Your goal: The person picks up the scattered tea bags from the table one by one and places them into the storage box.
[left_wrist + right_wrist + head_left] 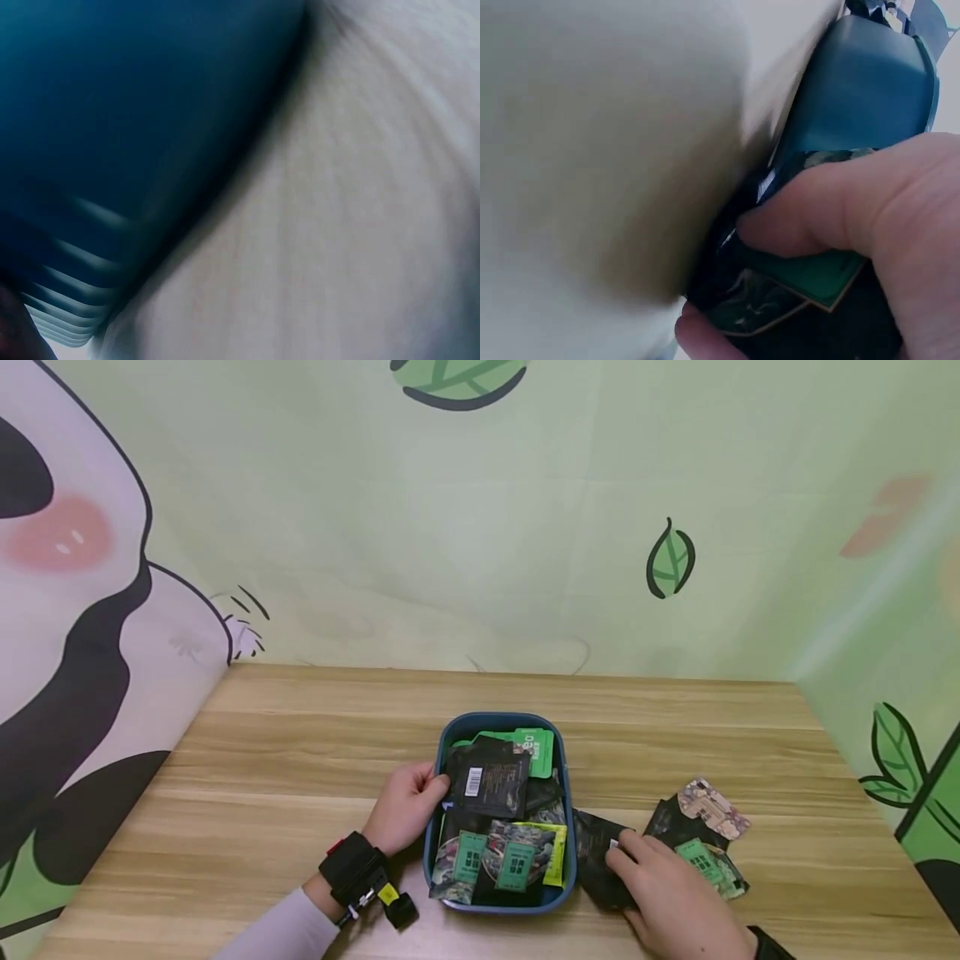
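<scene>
A dark blue plastic basket (572,860) full of small packets stands in the middle of the table. My left hand (405,802) grips its left rim, thumb at the edge; the left wrist view has the basket's slotted side wall (150,150), close and blurred. To the right of the basket, my right hand (671,893) pinches a flat black sachet (598,852). In the right wrist view the thumb (802,214) presses on the sachet's green-labelled face (802,274), and a fingertip shows at its other side.
Several more sachets (675,822) lie in a loose pile right of the basket, beyond my right hand. Inside the basket are black sachets (491,785), a green packet (536,752) and a yellow one (557,856). A printed wall cloth (480,568) backs the wooden table (300,735).
</scene>
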A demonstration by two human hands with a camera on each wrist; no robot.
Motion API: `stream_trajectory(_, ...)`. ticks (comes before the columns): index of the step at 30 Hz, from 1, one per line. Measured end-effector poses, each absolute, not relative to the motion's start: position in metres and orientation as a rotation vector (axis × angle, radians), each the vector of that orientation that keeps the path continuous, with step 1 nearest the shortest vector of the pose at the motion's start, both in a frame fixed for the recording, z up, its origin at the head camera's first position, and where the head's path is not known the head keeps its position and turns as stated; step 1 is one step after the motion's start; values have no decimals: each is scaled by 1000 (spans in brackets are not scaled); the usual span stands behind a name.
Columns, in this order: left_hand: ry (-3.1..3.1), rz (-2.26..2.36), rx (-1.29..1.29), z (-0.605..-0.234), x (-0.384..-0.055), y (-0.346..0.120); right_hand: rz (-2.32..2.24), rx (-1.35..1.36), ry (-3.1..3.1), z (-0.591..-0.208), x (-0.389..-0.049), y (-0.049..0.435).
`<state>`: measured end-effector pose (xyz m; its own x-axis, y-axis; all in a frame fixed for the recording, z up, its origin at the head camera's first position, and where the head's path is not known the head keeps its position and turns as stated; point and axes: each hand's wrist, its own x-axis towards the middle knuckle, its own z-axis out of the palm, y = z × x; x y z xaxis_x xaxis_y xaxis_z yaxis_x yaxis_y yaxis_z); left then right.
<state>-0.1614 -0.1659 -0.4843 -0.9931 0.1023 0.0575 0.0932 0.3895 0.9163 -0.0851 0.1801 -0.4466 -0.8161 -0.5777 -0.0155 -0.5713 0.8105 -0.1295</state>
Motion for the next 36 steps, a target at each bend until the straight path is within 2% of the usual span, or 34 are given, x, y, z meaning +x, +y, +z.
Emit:
stream_trajectory(7, 2628, 1715, 179, -485, -162, -166, -231, -960, 3140, -436, -96, 187)
stream_trajectory(15, 2601, 1729, 179, -485, -160, -167, -357, -1028, 3232, -415, -123, 182)
stream_trajectory(20, 2590, 1734, 170, -484, -160, -168, -396, -1073, 3233, -404, -141, 164)
stream_trajectory(28, 2606, 1729, 180, -485, -160, -167, -443, -1304, 3203, -388, -171, 127)
stream_trajectory(36, 2603, 1718, 174, -484, -161, -166, -450, -1353, 3146, -380, -186, 94)
